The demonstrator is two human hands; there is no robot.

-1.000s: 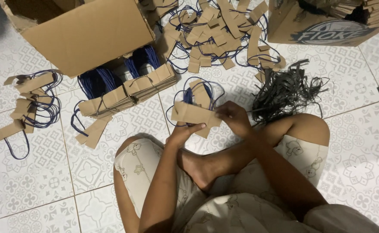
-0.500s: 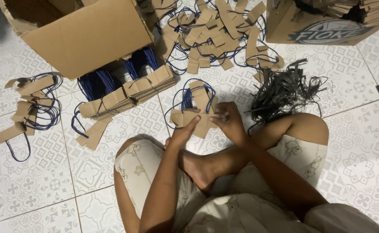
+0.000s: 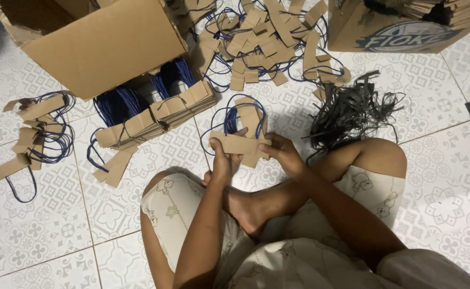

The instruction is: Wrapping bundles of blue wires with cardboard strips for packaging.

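Between our two hands we are holding a flat brown card strip [image 3: 239, 144] with blue cord loops [image 3: 234, 119] just beyond it, the left hand [image 3: 225, 160] pinching its near end and the right hand [image 3: 284, 154] closing its fingers on the other end. We are judging this as the gathering step, so next calls for squaring the pieces. Beyond the hands, on the patterned white tile floor [image 3: 58, 214], are lying a bundled stack [image 3: 154, 115], a loose pile [image 3: 267, 37], black shreds [image 3: 347, 112] and open cartons [image 3: 104, 45].

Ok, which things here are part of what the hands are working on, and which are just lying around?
In hand:
- left hand and right hand hold a brown card strip
- small pile of strips with blue cord just beyond

Lying about:
- open cardboard box
- black shredded strands
- bundled stack
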